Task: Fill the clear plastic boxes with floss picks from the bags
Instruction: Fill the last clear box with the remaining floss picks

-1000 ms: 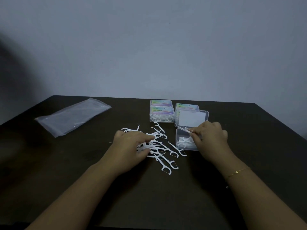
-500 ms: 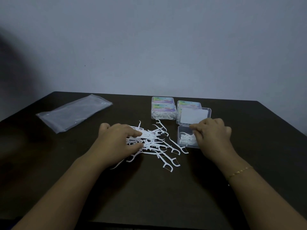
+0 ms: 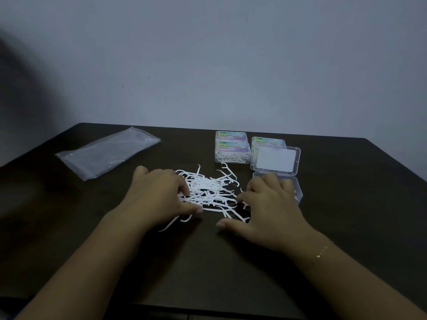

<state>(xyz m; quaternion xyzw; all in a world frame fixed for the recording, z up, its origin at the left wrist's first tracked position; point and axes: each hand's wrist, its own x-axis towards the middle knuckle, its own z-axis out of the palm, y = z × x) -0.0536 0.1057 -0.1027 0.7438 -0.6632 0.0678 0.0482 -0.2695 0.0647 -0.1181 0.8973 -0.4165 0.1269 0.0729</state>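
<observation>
A loose pile of white floss picks [image 3: 212, 190] lies on the dark table between my hands. My left hand [image 3: 159, 197] sits on the pile's left side, its curled fingers and thumb closing on some picks. My right hand [image 3: 270, 211] rests flat at the pile's right edge, thumb spread, fingertips touching the picks. Behind my right hand stands the open clear plastic box [image 3: 298, 192], its base mostly hidden by that hand. Its lid [image 3: 276, 160] stands tilted up at the back.
Closed, labelled boxes of picks stand behind the pile: a stack [image 3: 232, 151] and another box [image 3: 268, 142] behind the open lid. A flat clear plastic bag [image 3: 108, 155] lies at the back left. The dark table [image 3: 231, 273] ends just below my forearms.
My right hand has left the open box and come down leftward to the pile's right edge. My left hand has stayed on the pile, drawing picks toward me.
</observation>
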